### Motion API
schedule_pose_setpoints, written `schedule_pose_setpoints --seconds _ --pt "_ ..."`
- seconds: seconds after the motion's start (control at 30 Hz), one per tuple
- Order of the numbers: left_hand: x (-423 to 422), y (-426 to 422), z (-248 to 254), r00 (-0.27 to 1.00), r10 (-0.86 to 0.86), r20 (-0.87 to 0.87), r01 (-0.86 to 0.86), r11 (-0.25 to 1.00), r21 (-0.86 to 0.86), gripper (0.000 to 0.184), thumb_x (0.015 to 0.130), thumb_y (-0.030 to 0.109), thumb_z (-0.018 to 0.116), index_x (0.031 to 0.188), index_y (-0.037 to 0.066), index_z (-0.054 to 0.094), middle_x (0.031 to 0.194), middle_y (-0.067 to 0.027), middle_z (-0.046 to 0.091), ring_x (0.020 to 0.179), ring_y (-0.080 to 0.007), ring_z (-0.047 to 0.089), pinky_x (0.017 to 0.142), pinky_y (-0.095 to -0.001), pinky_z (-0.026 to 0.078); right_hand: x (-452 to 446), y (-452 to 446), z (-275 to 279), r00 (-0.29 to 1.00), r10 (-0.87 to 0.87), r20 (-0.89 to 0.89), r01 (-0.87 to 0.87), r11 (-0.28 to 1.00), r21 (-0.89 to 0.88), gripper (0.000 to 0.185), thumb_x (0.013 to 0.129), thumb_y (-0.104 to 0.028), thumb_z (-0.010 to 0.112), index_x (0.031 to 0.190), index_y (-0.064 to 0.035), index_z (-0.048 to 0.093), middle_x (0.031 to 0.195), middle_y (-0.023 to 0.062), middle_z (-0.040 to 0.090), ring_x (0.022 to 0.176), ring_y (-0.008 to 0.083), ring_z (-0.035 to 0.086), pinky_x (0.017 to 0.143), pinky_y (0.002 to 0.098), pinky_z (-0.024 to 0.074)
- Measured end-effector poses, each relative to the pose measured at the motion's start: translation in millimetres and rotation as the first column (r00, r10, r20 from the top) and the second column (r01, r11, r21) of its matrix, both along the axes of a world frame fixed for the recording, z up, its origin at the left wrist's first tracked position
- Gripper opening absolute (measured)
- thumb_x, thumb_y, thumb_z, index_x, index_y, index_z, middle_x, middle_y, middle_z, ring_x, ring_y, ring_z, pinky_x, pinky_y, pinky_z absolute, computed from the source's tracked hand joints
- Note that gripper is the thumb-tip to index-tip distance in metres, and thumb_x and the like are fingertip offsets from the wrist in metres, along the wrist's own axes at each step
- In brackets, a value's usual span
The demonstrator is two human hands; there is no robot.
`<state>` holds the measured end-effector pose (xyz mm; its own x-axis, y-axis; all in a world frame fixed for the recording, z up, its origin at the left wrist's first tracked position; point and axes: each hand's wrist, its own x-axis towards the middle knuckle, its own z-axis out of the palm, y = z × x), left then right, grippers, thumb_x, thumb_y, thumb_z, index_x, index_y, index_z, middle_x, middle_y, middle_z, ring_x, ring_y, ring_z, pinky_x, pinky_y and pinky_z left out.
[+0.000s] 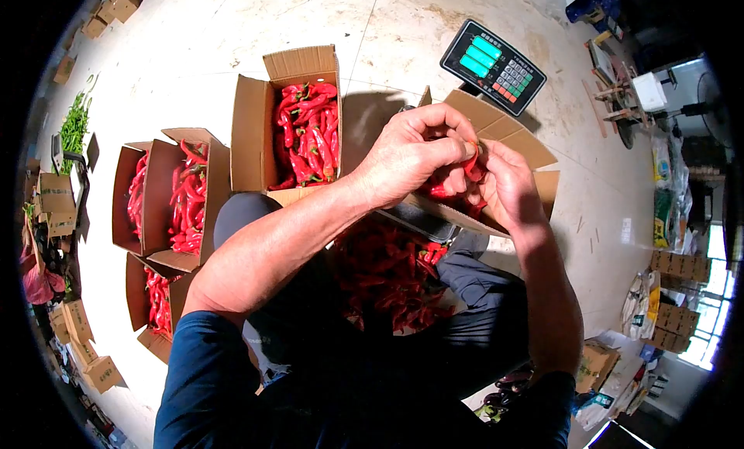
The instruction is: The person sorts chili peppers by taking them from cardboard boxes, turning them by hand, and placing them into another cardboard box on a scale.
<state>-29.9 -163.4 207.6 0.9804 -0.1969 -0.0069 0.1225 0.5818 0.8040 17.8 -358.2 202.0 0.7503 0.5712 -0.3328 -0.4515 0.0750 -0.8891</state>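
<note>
My left hand (418,150) is closed in a pinch, thumb and forefinger at the top end of a red pepper (473,168). Facing it, my right hand (508,187) has its fingers curled around the same pepper, close to its stem. Both hands are above an open cardboard box (547,191), where more red peppers (442,189) partly show beneath my fingers. Between my legs lies a heap of red peppers (387,271), mostly in shadow.
A scale display (493,67) stands behind the box. To the left are open boxes of red peppers (310,135), (188,197) and another box (159,305). Green peppers (75,127) lie at far left. Cartons (676,325) and a fan (709,100) line the right.
</note>
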Motion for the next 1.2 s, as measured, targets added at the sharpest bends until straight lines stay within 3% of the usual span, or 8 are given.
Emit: schedule_pose_setpoints --seconds 0.33,0.5,0.57,0.73,0.83,0.93,1.1,1.2 --pt "2 1 -3 1.000 -0.011 0.023 0.011 1.000 0.003 0.009 0.093 0.008 0.063 0.099 0.002 0.062 0.080 -0.0075 0.066 0.061 -0.0141 0.064 0.056 -0.0249 0.051 2 0 -1 0.999 0.018 0.033 -0.017 0.999 -0.035 0.031 0.104 -0.023 0.042 0.114 0.0015 0.057 0.087 0.0067 0.064 0.069 0.0122 0.058 0.057 0.0250 0.0437" --pt "5 10 8 0.985 0.168 -0.029 -0.161 0.972 0.171 0.044 0.102 0.041 0.048 0.096 0.001 0.063 0.073 -0.0069 0.065 0.056 -0.0118 0.062 0.053 -0.0243 0.046 13 -13 9 0.993 -0.108 0.041 0.112 0.986 -0.123 0.026 0.101 -0.021 0.048 0.113 0.0000 0.058 0.087 0.0079 0.065 0.068 0.0133 0.058 0.055 0.0260 0.0452" --pt "14 26 11 0.924 0.382 -0.010 -0.358 0.876 0.324 0.054 0.101 0.050 0.045 0.086 0.001 0.064 0.068 -0.0070 0.063 0.051 -0.0138 0.057 0.051 -0.0286 0.043 25 -35 15 0.936 -0.131 0.326 0.233 0.927 -0.294 0.027 0.098 -0.019 0.055 0.116 0.0012 0.058 0.093 0.0104 0.067 0.072 0.0149 0.063 0.059 0.0271 0.0497" --pt "31 76 14 0.758 0.651 -0.033 -0.638 0.751 0.171 0.016 0.098 0.011 0.048 0.105 0.000 0.056 0.076 -0.0065 0.057 0.064 -0.0160 0.053 0.061 -0.0303 0.047 39 -77 5 0.757 -0.172 0.631 0.525 0.735 -0.429 0.029 0.095 -0.015 0.059 0.118 0.0042 0.057 0.092 0.0114 0.068 0.075 0.0159 0.065 0.064 0.0280 0.0512" --pt "34 90 14 0.684 0.726 -0.068 -0.714 0.686 0.139 0.029 0.087 -0.009 0.040 0.113 -0.003 0.052 0.092 -0.0116 0.058 0.077 -0.0195 0.057 0.073 -0.0326 0.049 38 -87 -1 0.800 -0.202 0.565 0.532 0.672 -0.514 0.028 0.094 -0.014 0.060 0.116 0.0043 0.057 0.094 0.0125 0.069 0.078 0.0187 0.067 0.069 0.0290 0.0522" --pt "33 108 10 0.702 0.705 -0.102 -0.708 0.706 0.014 0.019 0.091 0.004 0.047 0.107 -0.002 0.055 0.080 -0.0095 0.057 0.076 -0.0237 0.057 0.078 -0.0380 0.049 47 -114 -27 0.631 0.055 0.774 0.643 0.521 -0.561 0.027 0.094 -0.013 0.060 0.114 0.0048 0.057 0.096 0.0142 0.070 0.082 0.0205 0.068 0.074 0.0310 0.0533" --pt "33 123 0 0.763 0.640 -0.085 -0.646 0.757 -0.095 0.029 0.099 0.026 0.054 0.096 -0.002 0.060 0.060 -0.0079 0.052 0.070 -0.0250 0.057 0.082 -0.0382 0.050 42 -110 -11 0.671 -0.098 0.735 0.627 0.605 -0.491 0.026 0.092 -0.012 0.061 0.112 0.0046 0.059 0.098 0.0180 0.070 0.086 0.0212 0.069 0.078 0.0334 0.0533" --pt "20 80 20 0.770 0.637 0.042 -0.624 0.737 0.260 0.034 0.094 0.012 0.057 0.124 -0.005 0.055 0.091 -0.0079 0.064 0.078 -0.0167 0.060 0.080 -0.0302 0.051 39 -99 -13 0.720 -0.100 0.686 0.575 0.638 -0.511 0.025 0.092 -0.011 0.061 0.112 0.0038 0.060 0.098 0.0193 0.070 0.087 0.0212 0.069 0.078 0.0336 0.0532"
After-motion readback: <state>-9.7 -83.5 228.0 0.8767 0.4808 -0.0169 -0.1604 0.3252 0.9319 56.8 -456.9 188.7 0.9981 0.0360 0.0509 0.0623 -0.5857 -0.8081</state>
